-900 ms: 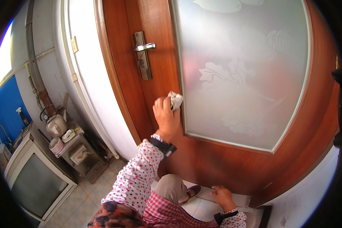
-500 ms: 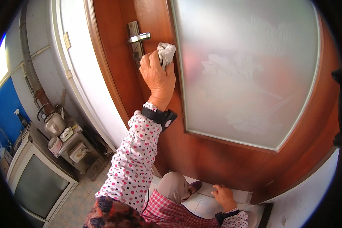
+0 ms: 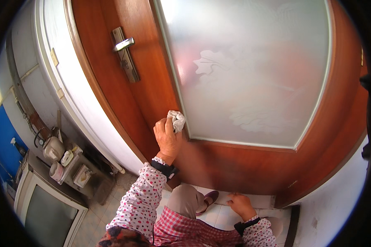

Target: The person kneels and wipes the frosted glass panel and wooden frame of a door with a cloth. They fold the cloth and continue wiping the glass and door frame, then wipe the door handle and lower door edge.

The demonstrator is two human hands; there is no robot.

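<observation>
A crumpled white cloth (image 3: 177, 120) is gripped in my left hand (image 3: 165, 138). The fingers are closed around it, and it presses on the brown wooden door (image 3: 152, 103) beside the lower left corner of the glass panel. Higher up to the left are the door's metal lever handle (image 3: 124, 44) and its lock plate (image 3: 130, 71), apart from my hand. Low at the right, my right hand (image 3: 241, 206) hovers near my knee with loosely bent fingers. Nothing shows in it.
The frosted glass panel (image 3: 251, 82) fills much of the door. A white frame (image 3: 82, 94) runs down its left side. Further left stand a kettle (image 3: 53, 148), a small stand (image 3: 84, 164) and a cabinet with a glass front (image 3: 49, 214). A white wall (image 3: 334, 197) is at the right.
My left hand has slid down the door with the cloth, from beside the handle to near the glass panel's lower corner. The view has shifted too. My right hand stays low.
</observation>
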